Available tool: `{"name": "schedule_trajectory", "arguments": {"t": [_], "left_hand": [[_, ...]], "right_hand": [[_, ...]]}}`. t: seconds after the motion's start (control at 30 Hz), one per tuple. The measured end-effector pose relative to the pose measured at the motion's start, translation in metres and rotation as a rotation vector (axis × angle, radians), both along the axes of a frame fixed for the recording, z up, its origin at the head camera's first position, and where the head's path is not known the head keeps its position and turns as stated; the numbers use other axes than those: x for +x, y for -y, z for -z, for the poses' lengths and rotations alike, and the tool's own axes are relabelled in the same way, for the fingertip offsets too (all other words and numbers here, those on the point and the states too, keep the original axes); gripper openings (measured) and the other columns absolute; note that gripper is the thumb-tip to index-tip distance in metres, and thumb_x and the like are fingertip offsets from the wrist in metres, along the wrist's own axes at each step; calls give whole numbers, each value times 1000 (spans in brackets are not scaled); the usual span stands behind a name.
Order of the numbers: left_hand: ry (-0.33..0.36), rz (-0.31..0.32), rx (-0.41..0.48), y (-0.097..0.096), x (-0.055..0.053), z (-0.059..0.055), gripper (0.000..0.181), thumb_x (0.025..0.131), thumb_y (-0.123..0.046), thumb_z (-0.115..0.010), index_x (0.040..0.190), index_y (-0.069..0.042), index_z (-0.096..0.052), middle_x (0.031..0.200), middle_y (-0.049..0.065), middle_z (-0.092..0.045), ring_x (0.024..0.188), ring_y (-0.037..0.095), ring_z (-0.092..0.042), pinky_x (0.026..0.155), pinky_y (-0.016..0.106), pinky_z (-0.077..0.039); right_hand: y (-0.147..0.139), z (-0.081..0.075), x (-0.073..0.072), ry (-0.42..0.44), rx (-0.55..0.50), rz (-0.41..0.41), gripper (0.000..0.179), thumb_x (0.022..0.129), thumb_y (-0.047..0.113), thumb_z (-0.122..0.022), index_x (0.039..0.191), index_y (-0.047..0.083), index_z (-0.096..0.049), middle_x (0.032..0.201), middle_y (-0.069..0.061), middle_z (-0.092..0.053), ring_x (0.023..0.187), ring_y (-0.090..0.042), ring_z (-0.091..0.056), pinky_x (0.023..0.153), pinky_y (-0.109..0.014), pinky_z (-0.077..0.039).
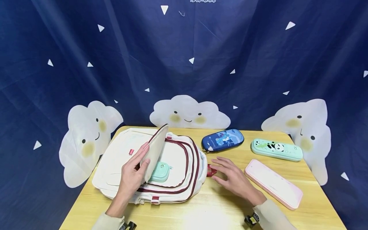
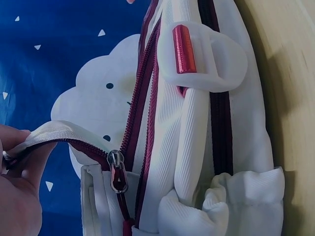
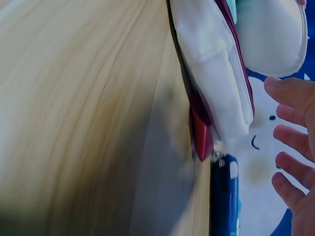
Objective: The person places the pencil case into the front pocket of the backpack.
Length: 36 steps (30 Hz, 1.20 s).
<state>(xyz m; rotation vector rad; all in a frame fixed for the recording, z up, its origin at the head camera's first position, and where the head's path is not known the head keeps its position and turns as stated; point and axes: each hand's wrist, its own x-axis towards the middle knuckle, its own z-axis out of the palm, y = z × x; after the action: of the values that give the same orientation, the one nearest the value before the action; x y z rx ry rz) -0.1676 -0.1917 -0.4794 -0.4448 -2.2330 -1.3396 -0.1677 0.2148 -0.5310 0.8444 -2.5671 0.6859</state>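
A white backpack [image 1: 112,159] with dark red zips lies flat on the wooden table. My left hand [image 1: 133,172] pinches the raised flap [image 1: 157,145] of its front pocket between thumb and fingers. Under the flap, a mint-green case [image 1: 161,172] sits on the pocket, partly hidden. In the left wrist view, the zipper pull [image 2: 118,172] hangs below the flap edge held by my left hand [image 2: 19,191]. My right hand [image 1: 234,177] hovers with fingers spread by the backpack's red top loop [image 1: 211,171], holding nothing. The right wrist view also shows that right hand [image 3: 298,132] apart from the bag.
Behind my right hand is a dark blue pencil case [image 1: 222,140]. Farther right lie a mint panda pencil case [image 1: 276,150] and a pink-edged white case [image 1: 273,183]. A dark blue curtain [image 1: 184,64] with cloud faces hangs behind the table [image 1: 224,214].
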Motion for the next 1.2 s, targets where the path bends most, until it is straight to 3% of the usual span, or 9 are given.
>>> {"name": "schedule_trajectory", "arguments": {"t": [0.13,0.2,0.3,0.43,1.0,1.2], "left_hand": [[-8,6,9,-1,0,0,51,100,6,-73,149,-7,-67,158,11,-63,150,-4,-49,123,9,-37],[-6,7,17,-1,0,0,51,100,6,-73,149,-7,-67,158,10,-63,150,-4,-49,123,10,-37],[-1,4,23,-1,0,0,51,100,6,-72,149,-8,-67,158,9,-63,150,-3,-49,124,10,-37],[-1,2,29,-1,1,0,52,100,7,-72,150,-9,-66,158,8,-63,150,-2,-49,124,10,-36],[-4,3,32,-1,1,0,51,100,5,-73,149,-9,-67,157,8,-63,150,-3,-50,124,10,-36],[-49,12,20,-2,0,0,51,99,8,-73,148,-6,-67,156,12,-64,150,-1,-51,124,11,-37]], "right_hand": [[-11,1,4,-27,-12,19,48,85,23,-95,130,14,-80,146,-5,-72,142,-36,-62,112,-56,-57],[-15,2,5,-41,-14,26,49,83,21,-96,129,14,-80,146,-6,-72,141,-37,-62,116,-49,-55],[-23,3,7,-63,-21,32,50,81,18,-96,129,13,-80,144,-8,-73,138,-38,-62,128,-26,-40],[-31,3,9,-72,-40,41,50,79,15,-97,127,11,-81,141,-10,-74,136,-41,-62,128,-6,-14],[-64,4,21,-80,-55,123,54,79,12,-95,130,14,-79,143,-9,-73,136,-41,-58,130,-6,-10],[-72,7,25,-84,-59,137,54,78,11,-96,130,12,-79,143,-10,-73,145,-25,-54,131,-8,-11]]}}
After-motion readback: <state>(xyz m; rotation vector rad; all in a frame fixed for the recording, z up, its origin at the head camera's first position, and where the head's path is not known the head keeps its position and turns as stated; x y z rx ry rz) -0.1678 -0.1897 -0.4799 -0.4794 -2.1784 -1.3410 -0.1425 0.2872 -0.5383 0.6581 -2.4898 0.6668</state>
